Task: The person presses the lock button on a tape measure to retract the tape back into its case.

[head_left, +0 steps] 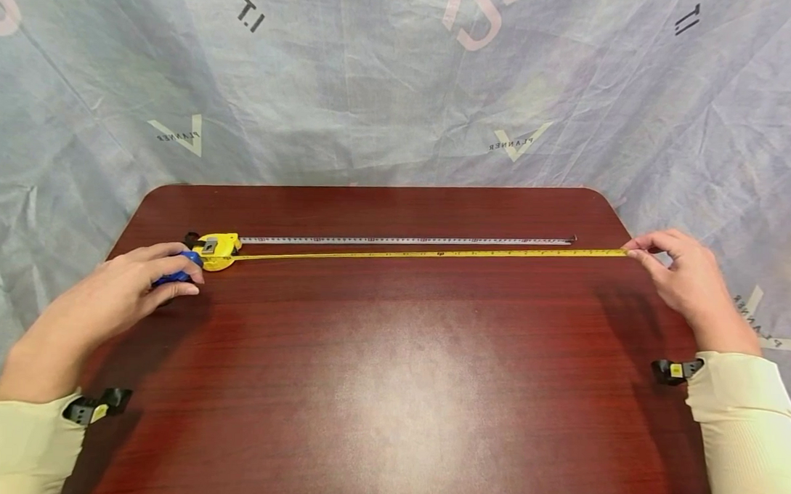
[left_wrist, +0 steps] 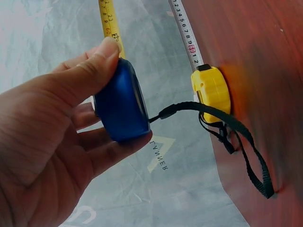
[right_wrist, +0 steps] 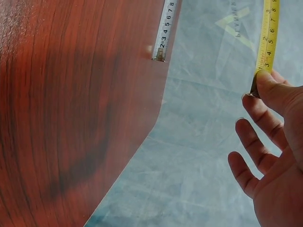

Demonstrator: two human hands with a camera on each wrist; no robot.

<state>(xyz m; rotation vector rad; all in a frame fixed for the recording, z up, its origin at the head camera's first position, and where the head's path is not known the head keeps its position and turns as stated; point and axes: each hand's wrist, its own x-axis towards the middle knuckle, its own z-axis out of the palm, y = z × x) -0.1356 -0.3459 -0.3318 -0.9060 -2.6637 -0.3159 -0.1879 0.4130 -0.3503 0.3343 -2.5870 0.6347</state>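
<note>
The left hand (head_left: 122, 277) grips a blue tape measure (left_wrist: 123, 106); the right hand (head_left: 681, 275) pinches its yellow blade (head_left: 487, 254) by the end. A yellow tape measure (left_wrist: 218, 92) lies on the counter's (head_left: 403, 393) left.

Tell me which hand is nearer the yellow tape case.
Left. The left hand is just beside the yellow tape case, not touching, gripping the blue case; the right hand is far off, pinching the yellow strip by its end.
</note>
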